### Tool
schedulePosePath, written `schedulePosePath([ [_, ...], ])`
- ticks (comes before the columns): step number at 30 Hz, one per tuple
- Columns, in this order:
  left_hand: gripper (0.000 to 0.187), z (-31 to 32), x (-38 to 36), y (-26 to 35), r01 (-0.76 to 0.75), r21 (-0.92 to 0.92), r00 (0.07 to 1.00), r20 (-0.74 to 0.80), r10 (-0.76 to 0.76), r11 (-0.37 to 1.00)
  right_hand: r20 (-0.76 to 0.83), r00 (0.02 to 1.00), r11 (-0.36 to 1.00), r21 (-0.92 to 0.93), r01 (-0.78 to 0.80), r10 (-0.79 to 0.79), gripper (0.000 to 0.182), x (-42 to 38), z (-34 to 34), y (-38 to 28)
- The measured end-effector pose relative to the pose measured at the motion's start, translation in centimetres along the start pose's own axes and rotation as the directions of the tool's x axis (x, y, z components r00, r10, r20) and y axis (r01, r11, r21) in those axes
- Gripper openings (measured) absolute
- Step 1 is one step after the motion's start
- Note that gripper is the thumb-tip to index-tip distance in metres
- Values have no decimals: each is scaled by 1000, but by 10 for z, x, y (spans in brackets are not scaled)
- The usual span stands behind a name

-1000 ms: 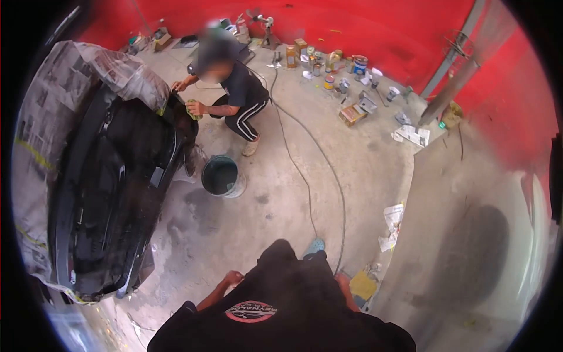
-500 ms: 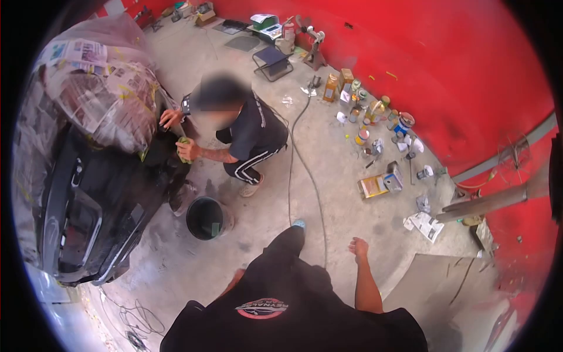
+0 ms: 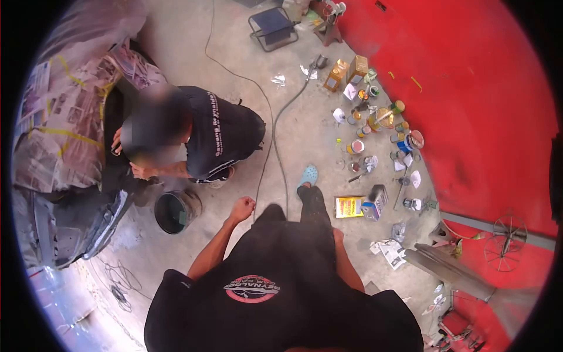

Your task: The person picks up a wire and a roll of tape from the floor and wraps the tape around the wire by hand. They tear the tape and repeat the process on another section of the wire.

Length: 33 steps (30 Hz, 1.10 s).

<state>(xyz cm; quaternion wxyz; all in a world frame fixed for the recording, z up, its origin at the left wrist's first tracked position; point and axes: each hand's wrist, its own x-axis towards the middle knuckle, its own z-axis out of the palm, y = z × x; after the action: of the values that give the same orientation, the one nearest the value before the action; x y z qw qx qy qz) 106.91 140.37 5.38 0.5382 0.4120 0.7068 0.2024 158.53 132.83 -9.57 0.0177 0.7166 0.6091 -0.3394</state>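
My left hand (image 3: 244, 209) is in front of my dark clothes, above the concrete floor, with its fingers curled in and nothing visible in them. A hose (image 3: 274, 135) runs along the floor just beyond it. Only a small part of my right hand (image 3: 338, 236) shows beside my thigh, its fingers hidden. On that side, a yellow-labelled can (image 3: 349, 206) and a blue and grey can (image 3: 375, 202) lie on the floor, out of my reach. My foot in a light blue clog (image 3: 309, 175) is stretched forward.
Another person (image 3: 205, 129) crouches by the dark car front (image 3: 47, 232), near a black bucket (image 3: 171, 212). Cans and bottles (image 3: 384, 117) line the red wall (image 3: 457, 76). Ahead is a folding stool (image 3: 273, 28). Metal beam (image 3: 451, 273) at right; coiled wire (image 3: 120, 281) at left.
My view has shifted forward, bringing the crouching person and cans closer. My left hand has swung forward into clear view; my right hand has dropped back beside my body. A clogged foot shows farther forward.
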Motion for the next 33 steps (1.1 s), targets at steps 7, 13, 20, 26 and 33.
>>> schedulePosePath([
  [7, 23, 43, 131, 182, 14, 139, 989, -147, 7, 990, 268, 900, 622, 653, -432, 344, 21, 110, -228, -139],
  [13, 18, 100, 386, 143, 35, -112, 973, -222, -59, 993, 296, 944, 645, 696, -315, 142, 21, 239, -227, -184],
  [20, 24, 104, 708, -31, 261, 216, 934, -302, -190, 941, 129, 963, 900, 345, -266, 235, 12, 372, -212, -257],
  [26, 27, 92, 858, -33, 547, -35, 616, -659, -431, 836, 167, 894, 879, 179, -442, 415, 12, 447, -194, -247],
  [33, 24, 122, 827, 11, 370, -141, 668, -647, -368, 918, 315, 868, 833, 287, -473, 384, 15, 524, -221, -271],
])
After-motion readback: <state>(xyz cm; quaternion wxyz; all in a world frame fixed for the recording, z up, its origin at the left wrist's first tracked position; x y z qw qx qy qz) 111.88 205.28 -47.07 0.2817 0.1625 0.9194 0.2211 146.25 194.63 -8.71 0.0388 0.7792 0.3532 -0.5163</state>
